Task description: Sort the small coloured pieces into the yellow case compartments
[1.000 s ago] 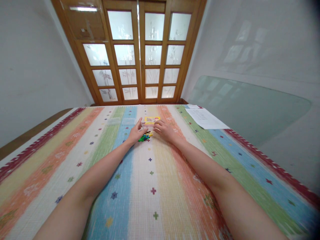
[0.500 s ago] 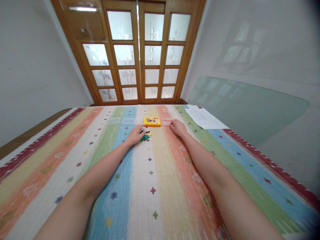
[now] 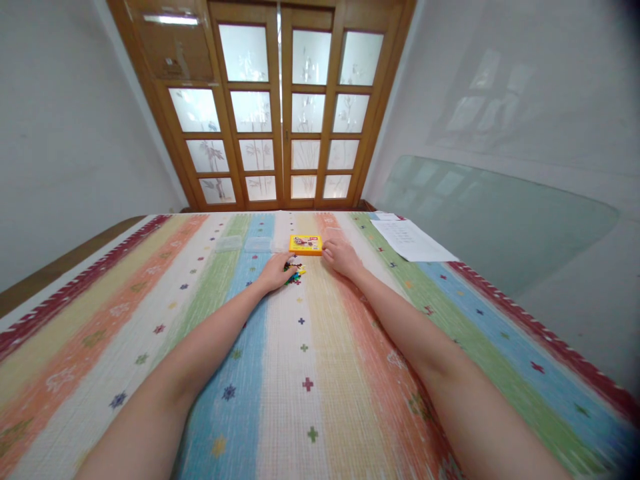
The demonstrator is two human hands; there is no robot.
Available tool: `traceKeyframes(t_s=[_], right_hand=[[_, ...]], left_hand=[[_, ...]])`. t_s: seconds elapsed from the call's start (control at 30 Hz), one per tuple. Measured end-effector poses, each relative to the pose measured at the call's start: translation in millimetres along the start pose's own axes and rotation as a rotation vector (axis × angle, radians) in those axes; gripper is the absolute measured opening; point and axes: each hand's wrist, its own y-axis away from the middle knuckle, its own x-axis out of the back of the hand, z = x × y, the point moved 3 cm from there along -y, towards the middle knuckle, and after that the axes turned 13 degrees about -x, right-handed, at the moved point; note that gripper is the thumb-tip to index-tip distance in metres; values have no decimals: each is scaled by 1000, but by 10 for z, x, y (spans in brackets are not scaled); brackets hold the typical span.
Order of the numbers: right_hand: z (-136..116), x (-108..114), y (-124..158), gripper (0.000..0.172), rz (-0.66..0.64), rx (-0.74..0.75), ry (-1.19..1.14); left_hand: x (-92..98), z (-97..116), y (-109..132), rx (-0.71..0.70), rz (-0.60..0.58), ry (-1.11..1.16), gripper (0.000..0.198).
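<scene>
My left hand [image 3: 277, 271] lies on the striped cloth with its fingers curled into a small pile of coloured toy bricks [image 3: 295, 271]. What its fingertips pinch is too small to name. My right hand [image 3: 341, 257] rests just right of the pile. Its fingers are bent under and its thumb is by the right corner of a flat yellow box [image 3: 305, 245]. Anything inside that hand is hidden. The box lies just beyond the pile.
Two clear shallow plastic trays [image 3: 229, 243] [image 3: 257, 244] lie left of the yellow box. A white paper sheet [image 3: 411, 240] lies at the far right of the striped table cloth [image 3: 305, 360]. Wooden glazed doors [image 3: 280, 107] stand behind the table.
My right hand went from the pile out to the right beside the box, then came back left to the box's corner. My left hand lowered onto the bricks.
</scene>
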Motion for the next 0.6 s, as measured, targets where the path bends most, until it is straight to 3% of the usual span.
traceKeyframes(t_s=[0.2,0.6], right_hand=[[-311,-184,-193,43,-65,44,9],[-264,-282,-343,42,-160,57,94]], left_hand=[[18,64,14,-38,-13,-58,47],[2,66,2,-23,-36,-87,50]])
